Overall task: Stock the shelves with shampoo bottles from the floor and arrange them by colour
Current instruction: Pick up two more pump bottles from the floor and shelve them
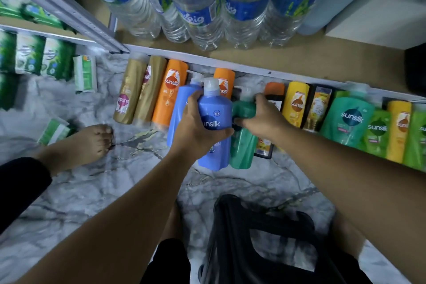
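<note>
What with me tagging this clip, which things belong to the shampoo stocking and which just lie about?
Job: blue Sunsilk pump bottle, gripped by left hand; green bottle, gripped by right hand; Sunsilk bottles on the floor.
Lying about: water bottles on the shelf; green packets at left.

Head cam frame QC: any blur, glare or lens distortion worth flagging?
Head view: the wide-angle lens bends the shelf edge and splays the water bottles. Blur smears the green packs at left and the black stool. The blue bottle in the left hand reads sharp. The green bottle in the right hand is softer. The marble floor looks washed pale at left, with no hard glare.
</note>
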Motion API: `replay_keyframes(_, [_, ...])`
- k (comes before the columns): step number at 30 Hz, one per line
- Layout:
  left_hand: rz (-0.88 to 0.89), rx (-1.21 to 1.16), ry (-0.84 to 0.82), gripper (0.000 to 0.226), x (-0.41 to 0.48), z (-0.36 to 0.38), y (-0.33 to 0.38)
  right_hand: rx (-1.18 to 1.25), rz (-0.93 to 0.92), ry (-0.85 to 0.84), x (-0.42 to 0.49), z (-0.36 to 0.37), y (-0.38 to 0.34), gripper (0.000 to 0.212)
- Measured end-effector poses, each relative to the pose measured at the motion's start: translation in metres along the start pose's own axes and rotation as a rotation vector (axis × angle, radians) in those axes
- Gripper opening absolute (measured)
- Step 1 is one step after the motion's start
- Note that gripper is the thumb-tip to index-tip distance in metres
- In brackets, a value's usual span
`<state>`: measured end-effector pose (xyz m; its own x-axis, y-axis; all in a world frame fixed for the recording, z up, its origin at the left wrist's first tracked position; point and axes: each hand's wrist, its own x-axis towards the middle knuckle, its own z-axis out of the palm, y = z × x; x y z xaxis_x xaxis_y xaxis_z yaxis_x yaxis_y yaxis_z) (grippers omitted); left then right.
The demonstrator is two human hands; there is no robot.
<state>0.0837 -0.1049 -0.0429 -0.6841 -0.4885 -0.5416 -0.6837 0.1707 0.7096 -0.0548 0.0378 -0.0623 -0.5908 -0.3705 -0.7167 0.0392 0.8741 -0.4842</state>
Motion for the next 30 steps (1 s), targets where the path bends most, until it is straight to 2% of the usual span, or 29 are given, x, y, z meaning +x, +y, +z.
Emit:
replay_keyframes(8, [0.097,-0.078,0.023,0.097,-0.088,-0.048,0.090,0.215,-0.289,0.138,-0.153,-0.075,-0.047,0.069])
replay_keyframes(15, [0.284,-0.117,0.035,0.089,-0.199,-0.129,0.238,0.359,-0.405,0.257,-0.318,-0.200,-0.128,0.067])
replay_keyframes(22, [0.512,-0.116,0.020,0.099,-0.298,-0.214,0.393,0.433,-0.580,0.480,-0.476,-0.311,-0.206,0.067])
replay_keyframes(30, [0.824,-0.091,0.129,0.104,-0.397,-0.288,0.555,0.522,-0.842,0.694,-0.616,-0.412,-0.276,0.060])
